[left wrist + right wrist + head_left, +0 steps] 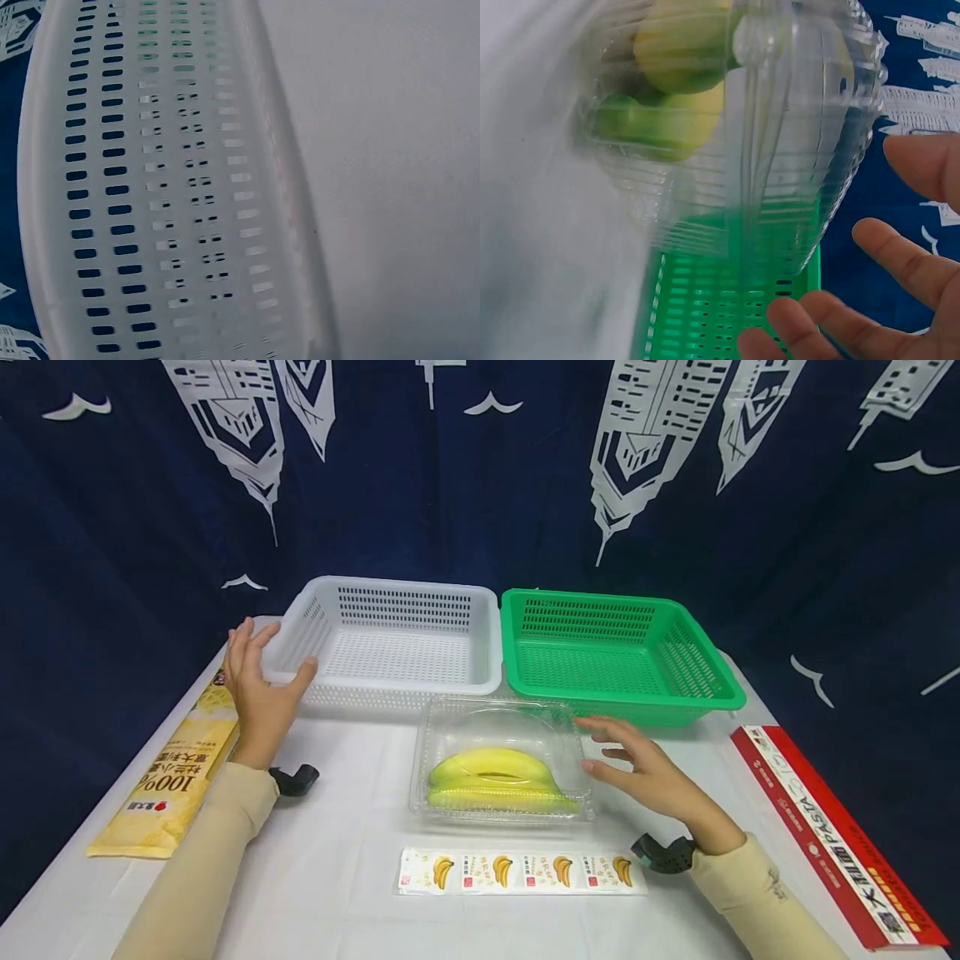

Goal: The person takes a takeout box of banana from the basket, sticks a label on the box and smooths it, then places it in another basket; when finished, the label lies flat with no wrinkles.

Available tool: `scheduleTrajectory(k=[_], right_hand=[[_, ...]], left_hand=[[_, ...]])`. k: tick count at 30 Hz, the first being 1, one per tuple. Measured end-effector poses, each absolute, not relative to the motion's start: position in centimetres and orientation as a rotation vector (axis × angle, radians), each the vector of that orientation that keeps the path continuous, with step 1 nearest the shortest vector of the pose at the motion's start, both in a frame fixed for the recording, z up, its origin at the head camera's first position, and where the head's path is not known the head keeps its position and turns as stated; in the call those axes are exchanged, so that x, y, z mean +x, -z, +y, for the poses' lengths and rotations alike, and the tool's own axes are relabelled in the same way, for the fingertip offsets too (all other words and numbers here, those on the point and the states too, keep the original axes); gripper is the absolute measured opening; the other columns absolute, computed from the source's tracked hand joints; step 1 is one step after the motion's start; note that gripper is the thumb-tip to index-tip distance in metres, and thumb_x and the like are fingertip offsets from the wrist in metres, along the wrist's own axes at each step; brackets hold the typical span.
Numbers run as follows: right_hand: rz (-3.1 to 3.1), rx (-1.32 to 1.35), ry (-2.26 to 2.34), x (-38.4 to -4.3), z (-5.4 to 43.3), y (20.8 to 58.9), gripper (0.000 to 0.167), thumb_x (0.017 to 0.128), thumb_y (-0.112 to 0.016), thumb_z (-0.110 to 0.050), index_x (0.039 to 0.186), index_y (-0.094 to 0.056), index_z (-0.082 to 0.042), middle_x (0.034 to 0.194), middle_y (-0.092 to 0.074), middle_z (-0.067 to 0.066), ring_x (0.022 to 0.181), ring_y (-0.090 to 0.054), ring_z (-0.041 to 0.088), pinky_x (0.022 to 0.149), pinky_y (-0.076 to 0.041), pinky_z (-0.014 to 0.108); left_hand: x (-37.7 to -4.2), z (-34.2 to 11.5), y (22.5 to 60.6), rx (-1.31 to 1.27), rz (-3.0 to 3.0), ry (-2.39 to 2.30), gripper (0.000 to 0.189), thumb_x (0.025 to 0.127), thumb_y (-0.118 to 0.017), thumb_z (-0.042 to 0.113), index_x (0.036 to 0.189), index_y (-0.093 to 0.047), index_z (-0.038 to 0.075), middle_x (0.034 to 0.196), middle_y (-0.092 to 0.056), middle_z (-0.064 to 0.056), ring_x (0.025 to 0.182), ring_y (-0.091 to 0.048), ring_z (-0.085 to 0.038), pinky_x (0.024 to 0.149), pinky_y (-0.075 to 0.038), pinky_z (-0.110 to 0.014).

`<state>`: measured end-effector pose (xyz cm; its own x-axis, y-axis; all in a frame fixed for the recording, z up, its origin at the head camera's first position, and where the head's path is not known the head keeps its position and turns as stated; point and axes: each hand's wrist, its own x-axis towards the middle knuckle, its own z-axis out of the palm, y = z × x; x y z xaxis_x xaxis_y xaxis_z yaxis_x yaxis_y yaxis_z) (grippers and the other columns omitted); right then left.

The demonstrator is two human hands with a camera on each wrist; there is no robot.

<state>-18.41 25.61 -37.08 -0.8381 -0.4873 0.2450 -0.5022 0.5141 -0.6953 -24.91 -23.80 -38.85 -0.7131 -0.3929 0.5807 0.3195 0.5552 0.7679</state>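
Our right hand (648,768) is spread, thumb and fingers parted, just beside the right edge of a clear plastic clamshell container (495,722); whether a fingertip touches it we cannot tell. That container sits mid-surface (345,843), before the two baskets, with bananas (491,777) inside, yellow with green at the ends. Our left hand (262,697) is also spread, thumb well away from the fingers, at the left front corner of a white perforated basket (405,687); contact with the rim we cannot make out. To the right of that basket stands a green perforated basket (630,700).

Nearer us lies a strip of labels (522,872), four banana pictures in a row, their Chinese lettering too small to read. Beside our left arm we read "100%" among Chinese characters on a yellow pasta packet (176,768), with a red logo at its near end. At far right, a red box (836,835) carries "PASTA" and large Chinese characters on a white band.
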Motion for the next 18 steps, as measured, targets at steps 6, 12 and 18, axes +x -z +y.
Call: scheduleTrajectory(k=[6,12,18], right_hand=[[-2.483,0.976,-1.088,-17.5,24.2,36.9,0.042,0.094,-0.078,0.006,0.134,-0.071,-0.003,0.140,-0.068,0.016,0.133,-0.059,0.013,0.111,-0.043,0.014],[-2.377,1.052,-1.070,-16.2,22.7,36.2,0.043,0.089,-0.079,0.010,0.126,-0.076,-0.010,0.129,-0.074,0.008,0.123,-0.067,0.015,0.105,-0.049,0.014],[-2.366,1.190,-1.145,-15.1,21.5,36.0,0.044,0.088,-0.078,0.013,0.127,-0.075,-0.008,0.122,-0.076,0.009,0.110,-0.073,0.015,0.095,-0.059,0.022]], left_hand=[[-22.9,-23.2,37.1,-0.223,-2.153,1.053,0.043,0.089,-0.079,0.003,0.131,-0.071,-0.002,0.164,-0.045,-0.024,0.162,-0.022,-0.041,0.130,-0.009,-0.064],[-20.2,-22.5,36.3,-0.437,-2.282,1.004,0.039,0.086,-0.084,0.000,0.125,-0.076,0.000,0.154,-0.055,-0.027,0.154,-0.036,-0.051,0.124,-0.017,-0.074],[-17.6,-21.9,36.2,-0.618,-2.471,0.986,0.044,0.090,-0.084,0.003,0.133,-0.072,0.003,0.148,-0.063,-0.023,0.142,-0.052,-0.049,0.117,-0.038,-0.070]])
